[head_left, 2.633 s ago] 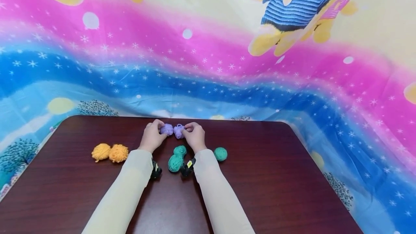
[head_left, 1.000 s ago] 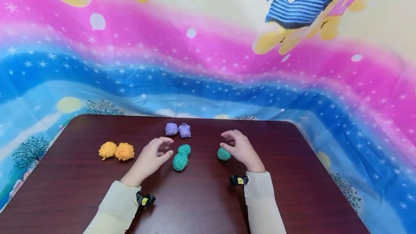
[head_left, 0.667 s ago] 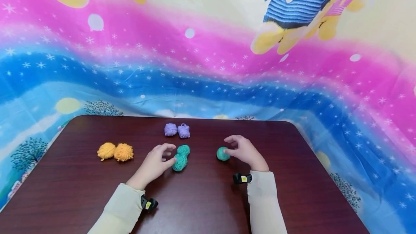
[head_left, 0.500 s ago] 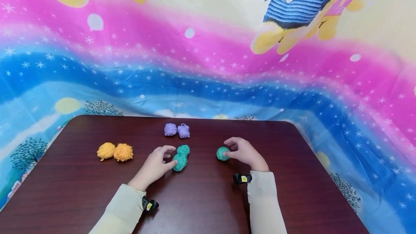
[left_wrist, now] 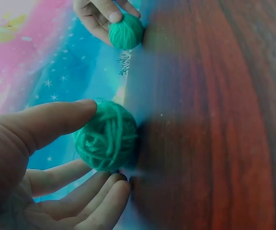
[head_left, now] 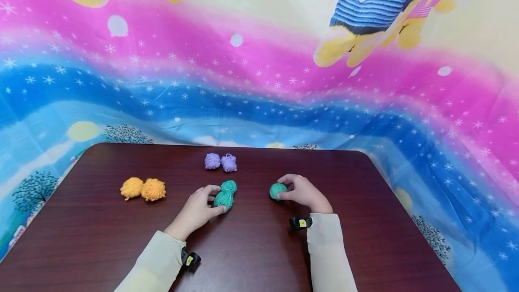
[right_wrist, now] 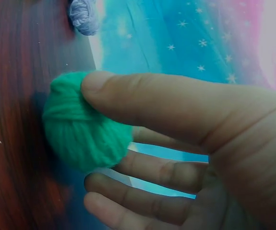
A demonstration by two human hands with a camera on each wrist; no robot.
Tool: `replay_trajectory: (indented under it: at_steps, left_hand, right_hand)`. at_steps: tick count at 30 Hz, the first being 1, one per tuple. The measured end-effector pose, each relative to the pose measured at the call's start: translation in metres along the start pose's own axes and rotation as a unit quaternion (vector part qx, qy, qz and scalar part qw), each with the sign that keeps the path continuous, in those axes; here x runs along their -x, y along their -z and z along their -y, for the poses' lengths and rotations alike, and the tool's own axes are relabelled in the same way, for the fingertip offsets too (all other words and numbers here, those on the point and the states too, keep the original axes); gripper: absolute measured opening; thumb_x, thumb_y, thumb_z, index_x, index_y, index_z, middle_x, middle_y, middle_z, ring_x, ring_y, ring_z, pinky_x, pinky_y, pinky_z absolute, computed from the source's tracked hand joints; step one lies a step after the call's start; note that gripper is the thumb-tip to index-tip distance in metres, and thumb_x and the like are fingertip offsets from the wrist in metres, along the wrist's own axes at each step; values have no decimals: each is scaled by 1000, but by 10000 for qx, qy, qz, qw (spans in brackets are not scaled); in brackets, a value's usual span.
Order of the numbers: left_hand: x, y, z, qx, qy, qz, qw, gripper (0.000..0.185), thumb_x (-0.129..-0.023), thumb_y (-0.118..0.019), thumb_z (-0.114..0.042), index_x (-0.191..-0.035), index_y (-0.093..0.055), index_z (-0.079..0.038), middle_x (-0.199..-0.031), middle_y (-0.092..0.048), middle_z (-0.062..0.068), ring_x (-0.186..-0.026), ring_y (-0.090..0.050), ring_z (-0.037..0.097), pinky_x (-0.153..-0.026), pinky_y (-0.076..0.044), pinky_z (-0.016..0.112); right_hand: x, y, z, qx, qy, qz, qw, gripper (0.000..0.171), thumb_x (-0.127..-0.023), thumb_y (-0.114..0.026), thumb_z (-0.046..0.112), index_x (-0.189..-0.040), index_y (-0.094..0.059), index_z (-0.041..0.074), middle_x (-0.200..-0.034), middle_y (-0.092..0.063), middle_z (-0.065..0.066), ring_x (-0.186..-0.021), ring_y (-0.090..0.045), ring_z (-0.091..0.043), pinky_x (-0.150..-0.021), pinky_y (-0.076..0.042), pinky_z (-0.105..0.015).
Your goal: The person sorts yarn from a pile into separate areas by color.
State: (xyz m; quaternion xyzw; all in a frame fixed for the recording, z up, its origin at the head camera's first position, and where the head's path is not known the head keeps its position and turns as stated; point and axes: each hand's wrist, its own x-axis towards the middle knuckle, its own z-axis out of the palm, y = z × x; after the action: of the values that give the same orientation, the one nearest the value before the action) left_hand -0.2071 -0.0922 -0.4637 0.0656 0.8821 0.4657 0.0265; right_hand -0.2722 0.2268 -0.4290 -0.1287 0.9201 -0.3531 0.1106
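Observation:
On the dark wooden table [head_left: 251,247] lie pairs of small yarn balls. My left hand [head_left: 214,199] curls its thumb and fingers round the nearer green yarn ball [head_left: 224,198]; a second green ball [head_left: 229,186] touches it from behind. In the left wrist view the thumb [left_wrist: 56,120] lies on that ball [left_wrist: 106,136] with the fingers [left_wrist: 97,191] under it. My right hand [head_left: 284,188] pinches a separate green ball [head_left: 276,190] further right; the right wrist view has the thumb [right_wrist: 147,100] pressed on the ball [right_wrist: 80,129].
Two purple yarn balls [head_left: 220,161] sit side by side near the table's far edge, one visible [right_wrist: 84,15] in the right wrist view. Two orange yarn balls [head_left: 143,189] lie at the left. A bright patterned cloth [head_left: 259,80] hangs behind and around the table.
Both hands left the purple balls and drew back toward me. The left hand closed round the near green ball; the right hand closed on the lone green ball.

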Motion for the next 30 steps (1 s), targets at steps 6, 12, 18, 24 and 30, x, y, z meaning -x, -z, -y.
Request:
replay_trajectory:
  at_steps: [6, 12, 18, 24, 30]
  left_hand:
    - [0, -2, -1, -67, 19, -3, 10000, 56, -86, -83, -15, -134, -59, 1, -130, -63, 16, -111, -65, 30, -90, -55, 46]
    - [-1, -4, -2, -61, 0, -45, 10000, 53, -85, -82, -13, -131, -60, 2, -127, -64, 16, -109, -66, 29, -90, -55, 46]
    - [-1, -5, -2, -47, -26, -35, 10000, 47, -85, -80, -7, -127, -61, 1, -122, -64, 16, -107, -66, 29, -90, -55, 46]
    - [-3, -6, -2, -30, 18, -52, 10000, 42, -85, -78, -4, -123, -63, 1, -117, -64, 14, -105, -65, 29, -90, -55, 46]
    - [-4, -6, 0, 15, 84, -123, 9999, 37, -84, -78, -5, -117, -64, -1, -112, -64, 11, -100, -65, 26, -88, -55, 45]
  right_hand:
    - [-3, -5, -2, 29, 68, 35, 10000, 45, -87, -82, 16, -128, -66, 7, -119, -65, -7, -103, -60, -22, -87, -55, -41]
    - [-6, -8, -5, 57, 106, 83, 9999, 47, -87, -82, 18, -129, -65, 8, -121, -64, -6, -102, -59, -21, -86, -55, -40]
    - [-6, -10, -6, 23, 148, 121, 9998, 48, -87, -82, 16, -131, -64, 8, -121, -63, -6, -102, -59, -21, -84, -55, -39]
    - [-6, -11, -5, -70, 203, 134, 9997, 49, -88, -80, 13, -133, -63, 7, -122, -63, -6, -106, -58, -24, -85, -55, -40]
    - [-8, -12, -3, -157, 287, 147, 9994, 49, -88, -80, 13, -133, -63, 6, -122, -63, -7, -106, -58, -25, -85, -55, -41]
